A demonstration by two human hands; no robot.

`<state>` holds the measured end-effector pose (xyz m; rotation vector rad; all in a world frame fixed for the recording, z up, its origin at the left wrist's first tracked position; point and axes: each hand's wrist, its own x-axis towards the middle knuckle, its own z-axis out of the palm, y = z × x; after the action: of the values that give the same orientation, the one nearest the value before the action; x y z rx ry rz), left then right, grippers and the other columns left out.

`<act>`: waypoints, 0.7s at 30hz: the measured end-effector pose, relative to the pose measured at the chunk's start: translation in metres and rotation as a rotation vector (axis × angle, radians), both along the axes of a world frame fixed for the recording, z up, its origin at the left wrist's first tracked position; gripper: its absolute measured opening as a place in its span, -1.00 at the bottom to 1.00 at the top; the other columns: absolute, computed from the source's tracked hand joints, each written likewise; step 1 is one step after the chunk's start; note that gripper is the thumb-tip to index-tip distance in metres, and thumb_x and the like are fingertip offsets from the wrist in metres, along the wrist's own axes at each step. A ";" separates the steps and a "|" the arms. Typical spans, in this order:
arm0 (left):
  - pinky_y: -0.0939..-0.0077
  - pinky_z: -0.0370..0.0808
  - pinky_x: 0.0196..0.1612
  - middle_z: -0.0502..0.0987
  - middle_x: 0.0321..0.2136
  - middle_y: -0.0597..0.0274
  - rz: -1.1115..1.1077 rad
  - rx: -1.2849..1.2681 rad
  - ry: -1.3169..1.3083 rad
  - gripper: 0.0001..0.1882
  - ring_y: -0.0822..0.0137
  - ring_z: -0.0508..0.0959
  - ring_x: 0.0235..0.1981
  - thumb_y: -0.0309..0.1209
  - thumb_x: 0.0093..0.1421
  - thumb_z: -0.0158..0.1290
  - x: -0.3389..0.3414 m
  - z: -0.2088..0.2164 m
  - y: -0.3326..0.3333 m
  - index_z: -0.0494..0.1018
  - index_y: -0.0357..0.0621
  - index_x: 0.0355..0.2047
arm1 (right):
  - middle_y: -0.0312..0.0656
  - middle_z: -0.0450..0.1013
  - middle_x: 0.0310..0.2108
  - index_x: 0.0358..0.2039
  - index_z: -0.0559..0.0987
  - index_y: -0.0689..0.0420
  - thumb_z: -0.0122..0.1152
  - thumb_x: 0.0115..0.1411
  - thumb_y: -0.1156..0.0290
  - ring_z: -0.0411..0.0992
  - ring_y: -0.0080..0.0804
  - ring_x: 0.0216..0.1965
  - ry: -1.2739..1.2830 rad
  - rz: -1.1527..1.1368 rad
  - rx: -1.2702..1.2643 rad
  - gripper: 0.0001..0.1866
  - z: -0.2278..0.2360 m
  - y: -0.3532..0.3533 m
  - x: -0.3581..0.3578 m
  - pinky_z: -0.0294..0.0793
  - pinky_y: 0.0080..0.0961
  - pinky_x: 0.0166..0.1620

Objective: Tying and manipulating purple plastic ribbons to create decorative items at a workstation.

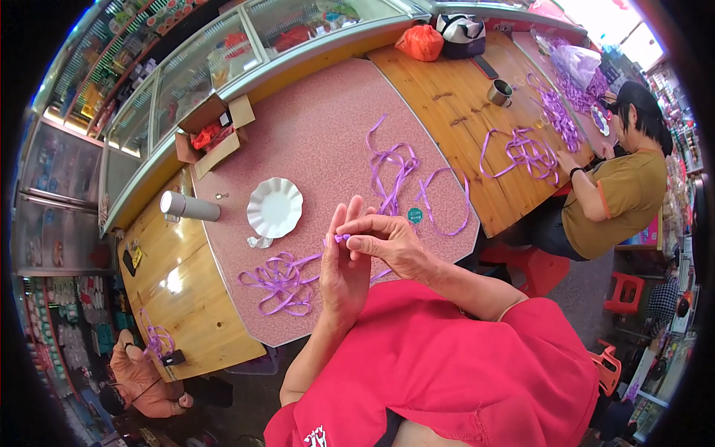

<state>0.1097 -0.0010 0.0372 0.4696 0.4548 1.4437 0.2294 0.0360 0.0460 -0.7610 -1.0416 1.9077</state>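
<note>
My right hand (398,242) pinches a small folded or knotted bit of purple ribbon (342,238) between thumb and fingertips. Up against it is my left hand (344,276), its longer fingers pointing up; the ribbon lies at its thumb and fingers, and the exact grip is partly hidden. Loose lengths of the same ribbon spread over the pink speckled table: one tangled pile (279,283) left of my hands, another heap (395,175) beyond them. A single loop (465,205) curves off to the right. Beside the far heap lies a small round green disc (415,216).
On the pink table (320,112) are a white scalloped plate (275,208) and an open cardboard box (216,138). A grey flask (190,206) stands at left. A person (618,179) works with purple ribbon at right; another person (141,372) is at lower left. Glass cases line the back.
</note>
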 end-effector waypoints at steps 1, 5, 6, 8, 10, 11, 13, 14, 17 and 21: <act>0.09 0.06 0.37 0.09 0.35 0.08 0.002 -0.010 -0.004 -0.49 0.01 0.15 0.33 -0.13 0.45 -0.35 0.000 0.002 0.000 0.07 0.05 0.35 | -0.27 0.51 -0.28 0.01 0.53 0.24 0.24 0.21 0.52 0.49 -0.54 -0.27 -0.001 0.001 0.001 -0.66 0.001 -0.002 -0.001 0.52 -0.58 -0.16; 0.09 0.11 0.36 0.10 0.34 0.10 0.003 -0.043 -0.043 -0.48 0.02 0.15 0.32 -0.12 0.44 -0.35 0.000 0.006 -0.001 0.06 0.03 0.35 | -0.21 0.52 -0.14 0.00 0.55 0.22 0.31 0.12 0.56 0.49 -0.43 -0.09 -0.159 -0.057 0.405 -0.61 0.001 -0.002 -0.003 0.45 -0.53 -0.02; 0.09 0.11 0.36 0.10 0.34 0.10 0.006 -0.042 -0.042 -0.48 0.02 0.15 0.32 -0.12 0.44 -0.35 -0.001 0.007 -0.002 0.06 0.03 0.35 | -0.18 0.53 -0.14 0.00 0.55 0.21 0.33 0.09 0.56 0.49 -0.40 -0.06 -0.279 -0.117 0.691 -0.59 -0.001 -0.001 -0.004 0.45 -0.49 -0.01; 0.08 0.10 0.36 0.10 0.34 0.10 -0.007 -0.040 -0.032 -0.47 0.02 0.15 0.32 -0.12 0.44 -0.33 -0.001 0.008 -0.003 0.06 0.02 0.35 | -0.17 0.51 -0.13 0.01 0.55 0.18 0.30 0.10 0.57 0.49 -0.35 -0.07 -0.275 -0.105 0.736 -0.59 -0.002 0.002 -0.003 0.46 -0.47 -0.04; 0.08 0.10 0.35 0.10 0.34 0.10 -0.012 -0.014 -0.040 -0.47 0.02 0.15 0.32 -0.12 0.44 -0.32 -0.003 0.008 -0.003 0.07 0.02 0.35 | -0.15 0.49 -0.12 0.03 0.54 0.15 0.26 0.12 0.59 0.49 -0.30 -0.09 -0.271 -0.093 0.780 -0.59 0.000 0.004 0.000 0.46 -0.45 -0.07; 0.07 0.11 0.35 0.11 0.34 0.11 -0.018 0.010 -0.048 -0.47 0.02 0.15 0.32 -0.12 0.43 -0.32 -0.003 0.008 -0.003 0.08 0.02 0.34 | -0.15 0.49 -0.13 0.02 0.54 0.16 0.23 0.13 0.61 0.49 -0.28 -0.09 -0.284 -0.067 0.820 -0.60 0.005 0.006 0.002 0.46 -0.44 -0.08; 0.08 0.11 0.35 0.10 0.34 0.10 -0.015 0.002 -0.056 -0.47 0.01 0.15 0.32 -0.12 0.43 -0.31 -0.002 0.012 -0.004 0.09 0.01 0.34 | -0.14 0.50 -0.15 0.01 0.54 0.16 0.21 0.14 0.63 0.49 -0.26 -0.10 -0.295 -0.042 0.860 -0.61 0.011 0.010 0.004 0.46 -0.43 -0.08; 0.08 0.12 0.34 0.10 0.34 0.10 -0.013 -0.006 -0.063 -0.48 0.01 0.15 0.32 -0.13 0.43 -0.30 -0.002 0.015 -0.004 0.11 0.00 0.33 | -0.13 0.50 -0.16 0.00 0.55 0.16 0.19 0.14 0.63 0.49 -0.24 -0.11 -0.285 -0.032 0.887 -0.62 0.013 0.011 0.006 0.47 -0.42 -0.09; 0.13 0.03 0.37 0.05 0.37 0.14 -0.050 0.014 -0.101 -0.46 0.12 0.12 0.35 -0.10 0.43 -0.31 -0.003 0.016 -0.005 0.11 -0.03 0.33 | -0.12 0.50 -0.18 -0.02 0.56 0.15 0.19 0.14 0.63 0.50 -0.23 -0.12 -0.257 0.030 0.916 -0.64 0.014 0.019 0.012 0.48 -0.41 -0.10; 0.16 0.02 0.38 0.05 0.37 0.13 -0.058 0.002 -0.076 -0.46 0.16 0.11 0.35 -0.10 0.42 -0.30 -0.003 0.015 -0.006 0.12 -0.02 0.33 | -0.14 0.51 -0.19 -0.02 0.57 0.12 0.24 0.10 0.62 0.50 -0.25 -0.13 -0.294 0.066 0.964 -0.61 0.014 0.020 0.014 0.48 -0.41 -0.11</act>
<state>0.1068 -0.0068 0.0524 0.4252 0.3760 1.4012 0.2435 0.0564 0.0596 -0.4272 -1.9552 1.1107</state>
